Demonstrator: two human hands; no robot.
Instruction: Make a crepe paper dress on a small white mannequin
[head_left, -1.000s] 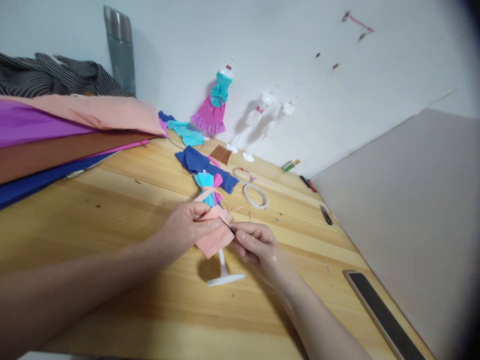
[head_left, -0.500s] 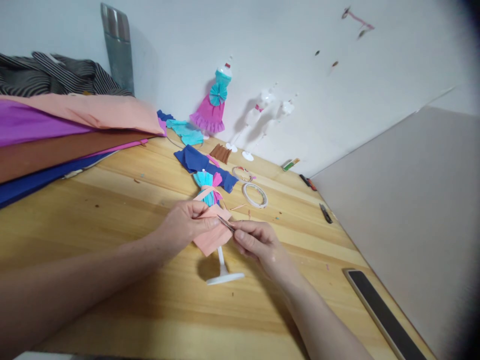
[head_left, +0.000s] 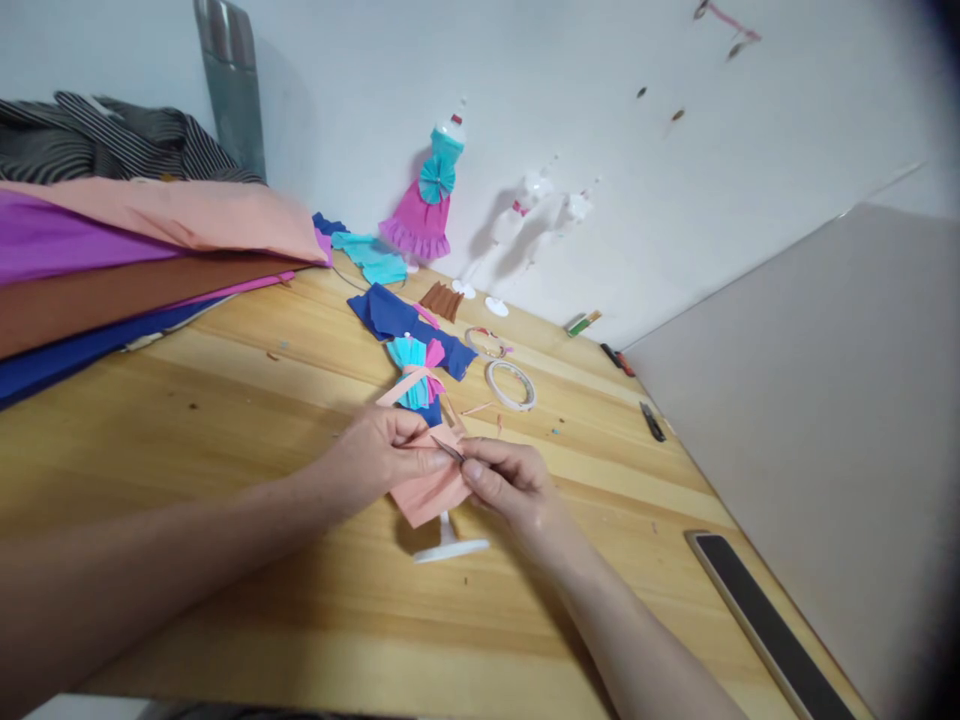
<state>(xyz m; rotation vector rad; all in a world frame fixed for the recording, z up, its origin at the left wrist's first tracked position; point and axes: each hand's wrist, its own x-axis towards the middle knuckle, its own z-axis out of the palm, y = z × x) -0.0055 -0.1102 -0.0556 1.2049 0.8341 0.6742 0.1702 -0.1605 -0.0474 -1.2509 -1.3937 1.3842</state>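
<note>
My left hand (head_left: 379, 448) is closed, pinching a small piece of peach crepe paper (head_left: 424, 498) between thumb and fingers. In my right hand (head_left: 511, 482) are thin pointed metal tweezers (head_left: 447, 449), their tips lying against the paper's upper part. Behind the paper stands a small dress form on a white base (head_left: 451, 550); its middle is hidden by the paper and hands. A turquoise pleated top (head_left: 407, 372) with a peach strip, a pink bow-like piece (head_left: 434, 357) and some dark blue covers the form's upper part.
Dark blue paper (head_left: 412, 328), a brown pleated piece (head_left: 441, 301) and tape rolls (head_left: 511, 386) lie beyond the form. A dressed mannequin (head_left: 424, 205) and two bare ones stand by the wall. Paper sheets (head_left: 150, 230) are stacked left; a phone (head_left: 765, 620) lies right, near a cutter (head_left: 652, 423).
Both hands have brought the peach paper slightly down, uncovering dark blue below the turquoise top. The tweezers stay at the paper. The view has shifted a little.
</note>
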